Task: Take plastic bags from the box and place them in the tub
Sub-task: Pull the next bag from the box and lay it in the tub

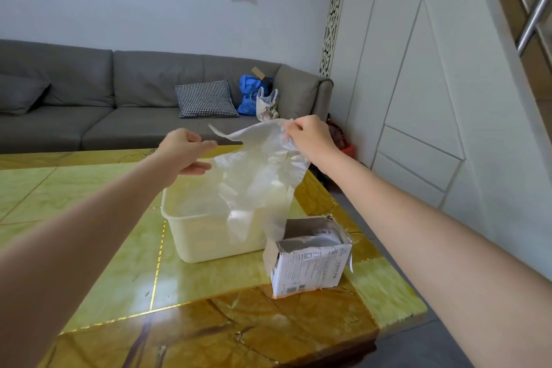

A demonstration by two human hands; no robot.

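Right hand [310,136] pinches plastic bag [260,170] top edge, held above tub [191,236]; bag tail reaches box [309,260] beside tub near table [104,263] edge. Left hand [182,154] fingers spread, relaxed, at bag's left edge.

A grey sofa [125,98] sits at 11 o'clock, holding a checked pillow [205,98] and a blue bag [249,95].

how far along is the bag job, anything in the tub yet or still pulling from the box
Midway. Done: nothing clear; the tub may hold clear plastic, hard to tell. In hand: the right hand pinches a plastic bag held above the tub; the left hand is at its other edge. Left: lower it in; the open box shows more plastic.
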